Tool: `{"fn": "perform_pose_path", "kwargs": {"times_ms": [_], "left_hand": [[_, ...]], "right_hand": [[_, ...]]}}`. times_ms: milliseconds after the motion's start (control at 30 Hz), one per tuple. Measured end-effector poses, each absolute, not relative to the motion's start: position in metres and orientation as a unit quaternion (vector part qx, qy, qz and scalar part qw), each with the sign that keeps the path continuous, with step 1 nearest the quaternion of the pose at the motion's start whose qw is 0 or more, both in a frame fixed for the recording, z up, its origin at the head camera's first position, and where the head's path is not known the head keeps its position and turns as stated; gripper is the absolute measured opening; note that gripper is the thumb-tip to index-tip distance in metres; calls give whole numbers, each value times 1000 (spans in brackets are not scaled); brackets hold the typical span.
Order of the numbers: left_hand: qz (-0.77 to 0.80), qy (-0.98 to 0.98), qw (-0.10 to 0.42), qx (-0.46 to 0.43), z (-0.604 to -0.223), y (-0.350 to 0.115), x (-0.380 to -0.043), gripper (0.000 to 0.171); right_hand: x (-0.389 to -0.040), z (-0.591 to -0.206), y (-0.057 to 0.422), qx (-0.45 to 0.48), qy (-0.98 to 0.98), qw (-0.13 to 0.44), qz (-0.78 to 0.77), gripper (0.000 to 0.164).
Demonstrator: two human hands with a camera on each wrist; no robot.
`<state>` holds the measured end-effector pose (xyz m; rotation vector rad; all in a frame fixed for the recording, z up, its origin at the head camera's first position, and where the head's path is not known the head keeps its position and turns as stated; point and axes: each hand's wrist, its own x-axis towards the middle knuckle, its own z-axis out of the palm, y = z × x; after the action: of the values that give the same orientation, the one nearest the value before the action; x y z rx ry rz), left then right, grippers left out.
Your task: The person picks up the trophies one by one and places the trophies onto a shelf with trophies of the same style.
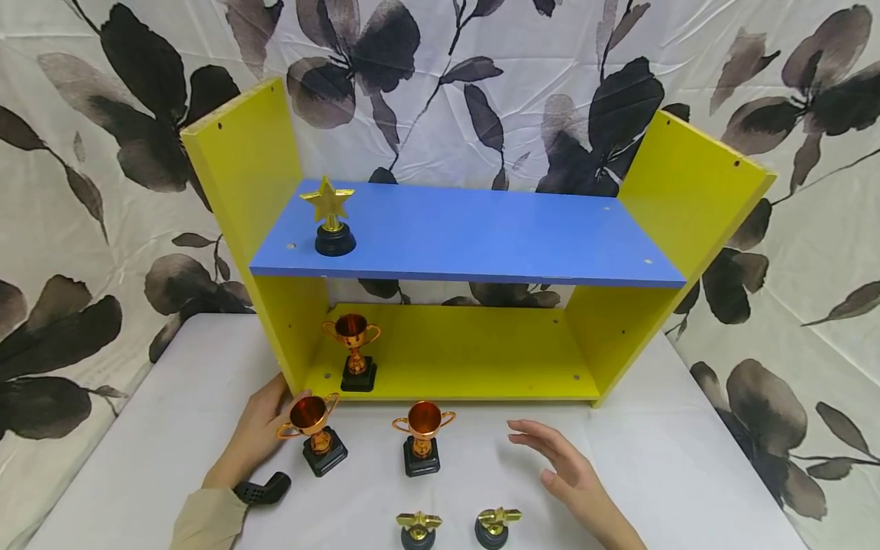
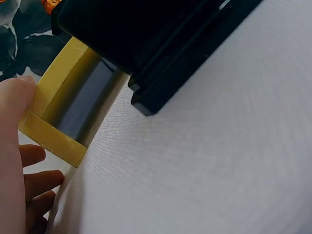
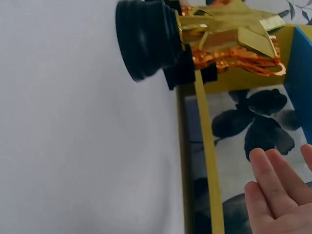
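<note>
At the lower left front corner of a yellow and blue shelf (image 1: 467, 233), my left hand (image 1: 254, 428) holds the side panel, thumb at its front edge and fingers against its outer side. Close beside this hand, a bronze cup trophy (image 1: 319, 435) with a black base stands on the table. Another cup trophy (image 1: 422, 439) stands to its right. My right hand (image 1: 567, 473) is farther right with fingers extended, touching nothing. Two gold star trophies (image 1: 418, 529) (image 1: 493, 527) are near the bottom edge of the head view.
On the blue board's left end stands a gold star trophy (image 1: 330, 218). Below it, a bronze cup trophy (image 1: 354, 355) stands on the yellow bottom board. The shelf rests on a white-covered table (image 1: 694, 473), before a floral cloth (image 1: 440, 92).
</note>
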<state>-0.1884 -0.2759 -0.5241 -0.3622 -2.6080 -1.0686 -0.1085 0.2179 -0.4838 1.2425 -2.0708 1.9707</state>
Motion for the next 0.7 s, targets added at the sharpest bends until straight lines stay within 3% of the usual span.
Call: {"fn": "perform_pose_path", "kwargs": {"times_ms": [700], "left_hand": [[-366,-911,150,-118,-522,-272,-186,57]], "right_hand": [[-102,-490,202,423,-642,-33,638,50]]}}
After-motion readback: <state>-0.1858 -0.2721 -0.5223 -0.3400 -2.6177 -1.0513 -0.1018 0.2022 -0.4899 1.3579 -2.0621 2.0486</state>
